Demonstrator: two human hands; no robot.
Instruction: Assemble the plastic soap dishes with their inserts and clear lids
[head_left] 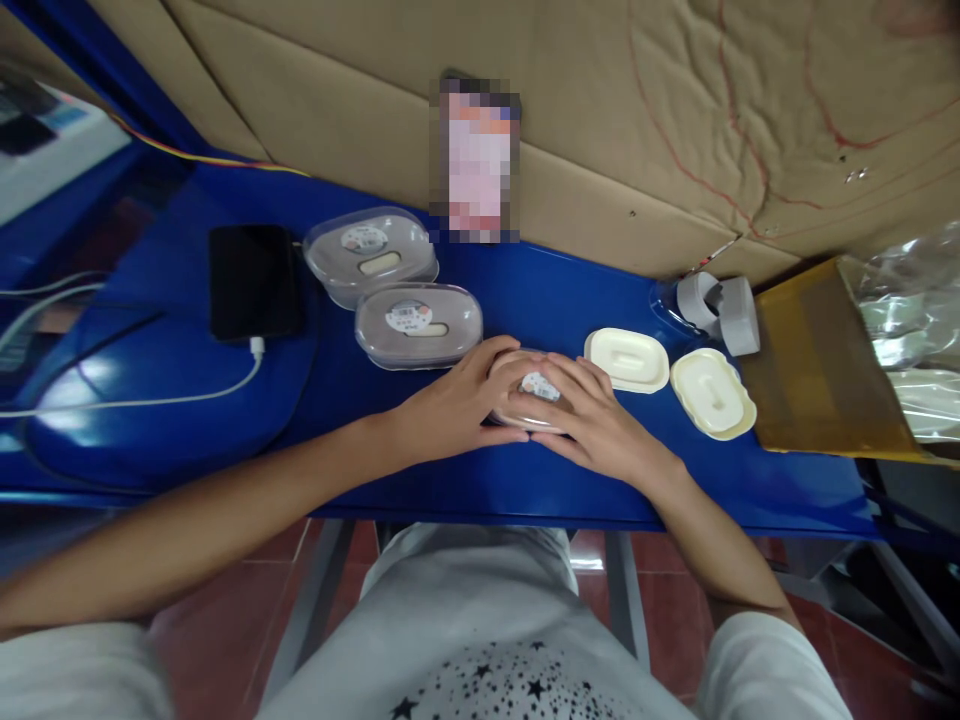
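A clear oval container (534, 411) with a round white label lies on the blue table between my two hands. My left hand (469, 402) wraps its left side, fingers over the lid's edge. From the right, my right hand (596, 412) grips the same container, its fingers across the top beside the label. Parts of the container are hidden under the fingers. Just up and left sits a closed clear container (418, 345) with a label, and behind it another closed container (367, 240). Right of my hands lie two cream oval lids, one (626, 360) nearer and one (713, 393) farther.
A black device (252, 284) with a white cable lies at the left. A phone (480, 165) leans on the cardboard at the back. White curved pieces (718, 308) stand near an open cardboard box (817, 370) holding plastic-wrapped items. The table's front edge (495, 518) runs near my body.
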